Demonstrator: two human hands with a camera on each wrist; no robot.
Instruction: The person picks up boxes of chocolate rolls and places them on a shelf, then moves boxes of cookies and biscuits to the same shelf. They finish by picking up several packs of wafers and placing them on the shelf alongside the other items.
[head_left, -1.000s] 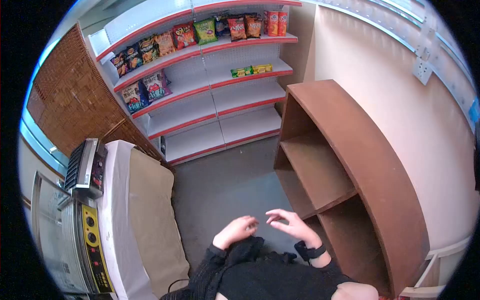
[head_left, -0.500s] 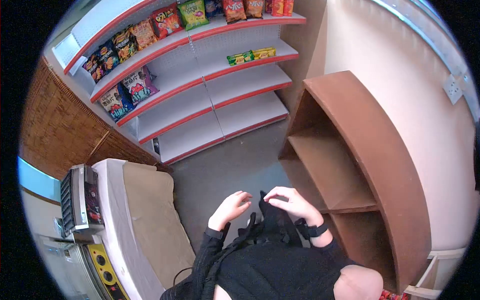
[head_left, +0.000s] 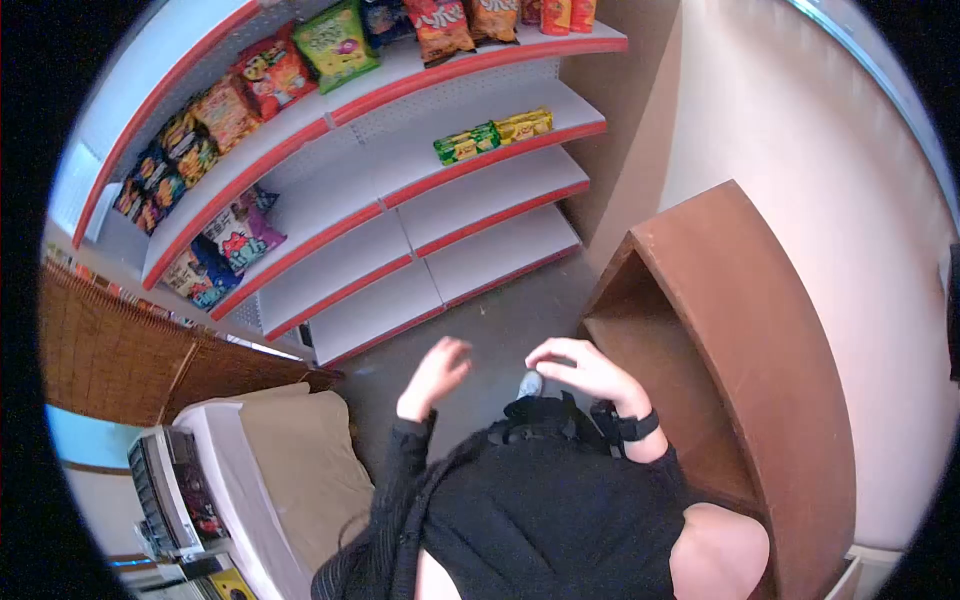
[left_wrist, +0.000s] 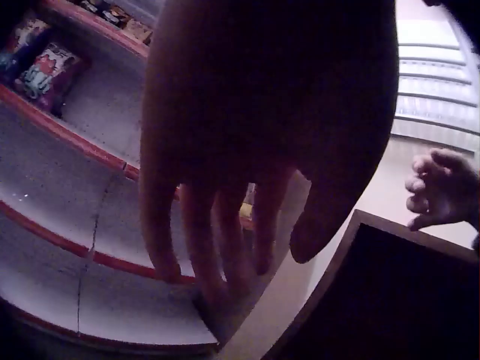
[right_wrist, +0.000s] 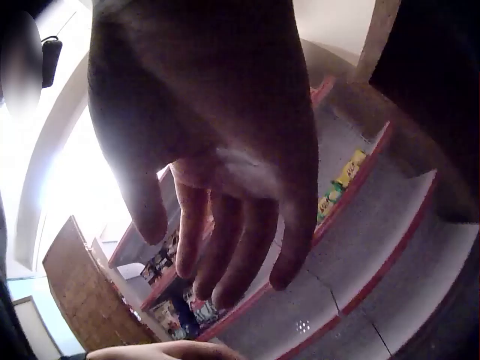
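Observation:
My left hand (head_left: 435,378) is raised in front of my body, its fingers loosely bent and nothing in them. Level with it on the right, my right hand (head_left: 590,374) also holds nothing; its fingers are relaxed and point toward the left hand, with a gap between the two. In the left wrist view the fingers (left_wrist: 199,240) hang apart. The right wrist view shows the same loose fingers (right_wrist: 229,247). Beyond both hands stands a white shelf unit (head_left: 470,205) with red edges. Green and yellow snack packs (head_left: 495,136) lie on one of its shelves.
Chip bags (head_left: 335,45) line the upper shelf, and more bags (head_left: 240,235) stand below at the left. On my right is a brown wooden cabinet (head_left: 760,330). To the left are a cloth-covered table (head_left: 300,460), a metal appliance (head_left: 175,490) and a woven screen (head_left: 110,350).
The shelf unit appears nearer, and its top has slid out of the head view. My left hand has moved forward and left, farther from the right hand. Neither has taken hold of anything.

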